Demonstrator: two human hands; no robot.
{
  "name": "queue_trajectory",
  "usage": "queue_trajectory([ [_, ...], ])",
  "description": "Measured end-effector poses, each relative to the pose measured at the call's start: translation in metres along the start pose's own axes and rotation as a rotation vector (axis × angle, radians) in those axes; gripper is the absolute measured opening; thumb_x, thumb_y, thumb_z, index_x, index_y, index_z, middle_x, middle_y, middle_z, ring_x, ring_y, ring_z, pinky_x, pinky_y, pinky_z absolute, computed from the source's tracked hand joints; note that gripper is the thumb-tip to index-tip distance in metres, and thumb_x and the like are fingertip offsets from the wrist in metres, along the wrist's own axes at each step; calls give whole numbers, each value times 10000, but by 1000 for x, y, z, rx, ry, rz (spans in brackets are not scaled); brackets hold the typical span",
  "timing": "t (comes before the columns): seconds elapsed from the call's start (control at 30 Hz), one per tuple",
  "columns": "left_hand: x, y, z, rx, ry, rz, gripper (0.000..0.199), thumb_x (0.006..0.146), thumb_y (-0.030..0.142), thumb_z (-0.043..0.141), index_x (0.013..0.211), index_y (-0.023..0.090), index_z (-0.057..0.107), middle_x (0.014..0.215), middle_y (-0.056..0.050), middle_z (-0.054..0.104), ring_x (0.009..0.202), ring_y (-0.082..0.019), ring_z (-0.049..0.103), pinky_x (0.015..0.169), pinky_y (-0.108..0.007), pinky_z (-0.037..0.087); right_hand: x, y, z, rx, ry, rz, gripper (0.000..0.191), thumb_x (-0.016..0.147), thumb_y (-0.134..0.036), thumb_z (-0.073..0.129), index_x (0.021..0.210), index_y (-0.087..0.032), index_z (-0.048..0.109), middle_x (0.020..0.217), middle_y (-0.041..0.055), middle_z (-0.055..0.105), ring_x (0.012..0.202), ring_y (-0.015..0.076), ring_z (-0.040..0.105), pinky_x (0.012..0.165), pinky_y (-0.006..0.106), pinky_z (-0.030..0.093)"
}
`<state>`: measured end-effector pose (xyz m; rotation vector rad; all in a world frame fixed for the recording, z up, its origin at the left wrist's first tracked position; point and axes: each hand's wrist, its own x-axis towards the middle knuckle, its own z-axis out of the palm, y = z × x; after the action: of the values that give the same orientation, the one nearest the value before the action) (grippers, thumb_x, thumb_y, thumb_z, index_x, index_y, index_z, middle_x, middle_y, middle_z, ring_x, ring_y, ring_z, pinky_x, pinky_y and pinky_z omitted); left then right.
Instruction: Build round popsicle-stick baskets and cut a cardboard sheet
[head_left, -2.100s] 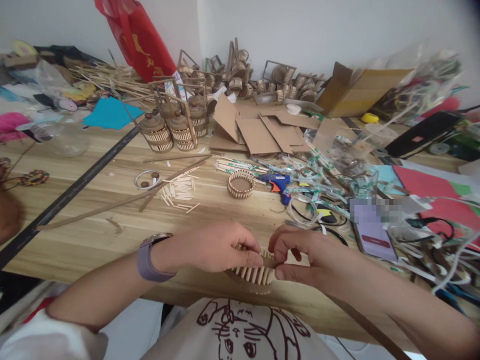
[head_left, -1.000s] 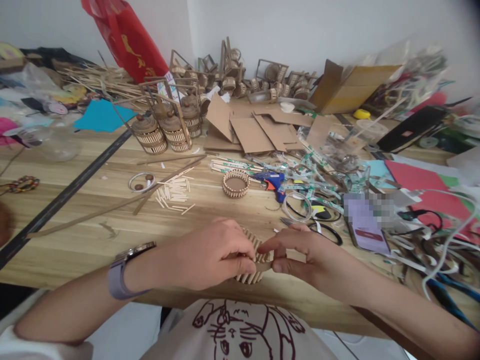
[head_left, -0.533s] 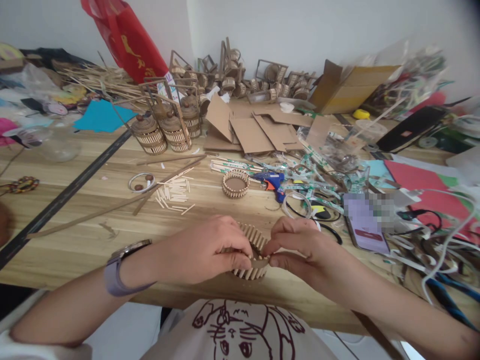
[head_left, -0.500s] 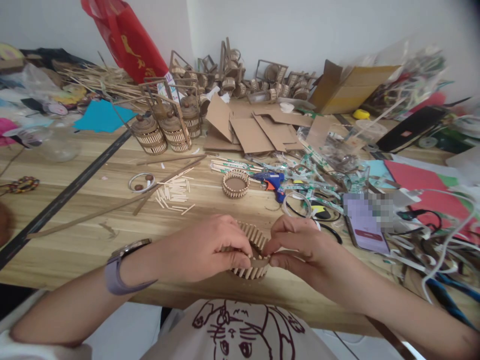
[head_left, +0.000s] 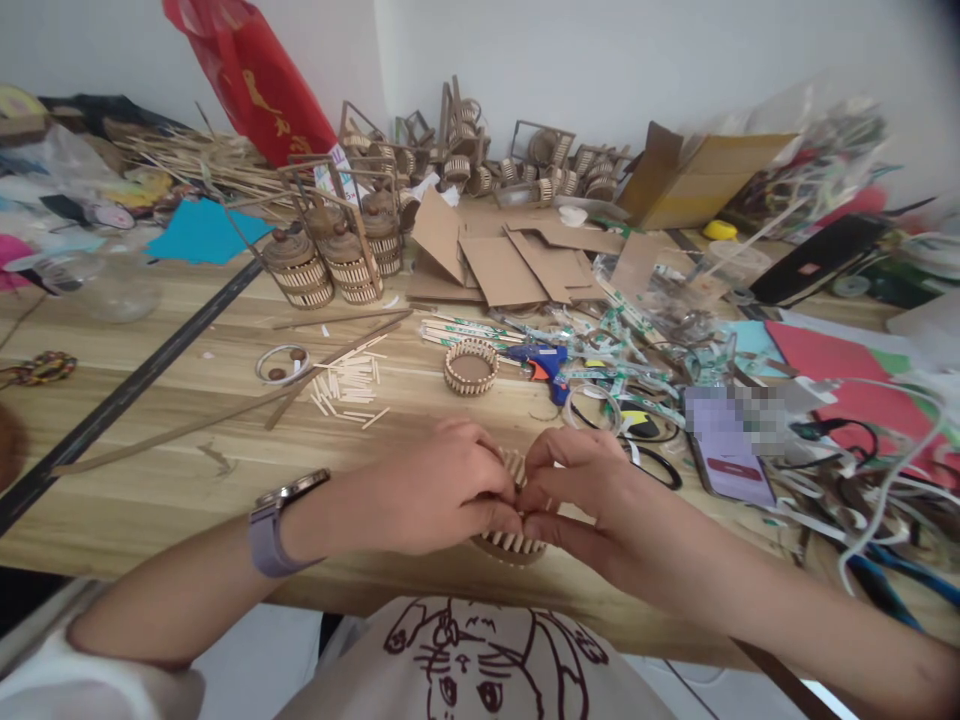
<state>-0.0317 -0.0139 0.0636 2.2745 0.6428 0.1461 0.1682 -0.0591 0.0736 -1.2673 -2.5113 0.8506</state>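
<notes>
Low at the table's front edge, a round basket of cardboard and pale sticks [head_left: 513, 543] is between my two hands. My left hand [head_left: 442, 490] pinches its rim from the left, thumb and fingers pressed together. From the right, my right hand [head_left: 581, 490] closes its fingertips on the same rim, touching the left fingertips. The fingers hide most of the basket's opening. Beyond them stands a second round stick basket [head_left: 471, 367], beside a blue glue gun [head_left: 546, 362]. Loose short sticks [head_left: 349, 385] lie scattered left of it.
Cardboard sheets [head_left: 502, 265] and lidded stick baskets [head_left: 300, 270] stand farther back. A phone [head_left: 727, 450], cables and plastic wrappers crowd the right side. Long brown strips [head_left: 180, 430] cross the left. A red bag [head_left: 255, 90] leans at the back.
My left hand has shifted right, closer to my right hand. The fingertips now meet over the rim, and more of the basket's far side is covered.
</notes>
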Motion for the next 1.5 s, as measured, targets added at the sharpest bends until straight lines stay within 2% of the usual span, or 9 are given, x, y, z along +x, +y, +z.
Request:
queue_trajectory([
  [0.07,0,0,0,22,20,-47,180,924,258,631,778,202,719,884,-31,723,1086,-231,581,950,-342,402,-3,2,0,7,-4,36,64,880,-244,663,910,-244,719,938,50,642,933,225,593,881,398,427],
  [0.27,-4,-3,-2,-11,73,-84,159,921,260,639,806,189,721,913,-47,711,1132,-235,557,958,-345,409,-21,2,-12,-36,77,128,364,857,-372,672,1210,-286,653,1098,89,641,1075,298,559,920,464,436],
  [0.37,-5,-4,-2,-18,90,-87,160,929,252,624,822,183,721,937,-54,710,1129,-235,554,947,-351,411,-24,0,-17,-22,89,150,288,906,-393,591,1161,-277,656,1068,83,678,1033,285,588,935,463,422],
  [0.47,-6,-5,-2,-13,99,-77,161,931,243,617,818,189,719,914,-51,706,1130,-242,550,927,-355,416,-20,3,-15,-4,55,158,193,922,-308,543,1053,-269,678,924,56,707,902,247,624,914,441,420],
  [0.67,-8,1,-5,-11,87,-14,171,920,222,635,760,201,689,852,-25,705,1137,-243,535,941,-349,416,-11,15,-6,22,82,126,172,895,-231,601,1044,-263,680,813,17,699,855,221,628,883,396,397],
  [1.0,-12,1,-10,41,76,117,175,945,180,594,792,205,675,843,20,720,1147,-220,518,1038,-366,361,-6,12,-9,-71,50,41,130,911,-184,597,823,-224,685,778,11,686,789,183,609,806,344,356],
  [1.23,-3,5,-6,202,82,63,131,938,239,612,881,201,723,859,-28,713,1194,-279,488,1038,-432,352,-4,5,-7,-106,43,54,154,892,-115,580,811,-212,667,796,14,686,788,184,612,789,345,346],
  [1.33,2,9,0,233,79,73,194,946,279,605,809,199,717,811,-31,700,1131,-265,521,991,-414,373,-2,2,-6,-125,29,80,165,885,-94,589,796,-210,665,794,6,687,792,188,622,794,361,340],
  [1.5,3,8,7,174,118,83,254,976,200,537,770,196,684,895,-13,715,1125,-234,520,994,-399,362,-3,3,-6,-91,48,191,75,856,-185,684,913,-232,675,845,-2,721,856,230,651,852,415,357],
])
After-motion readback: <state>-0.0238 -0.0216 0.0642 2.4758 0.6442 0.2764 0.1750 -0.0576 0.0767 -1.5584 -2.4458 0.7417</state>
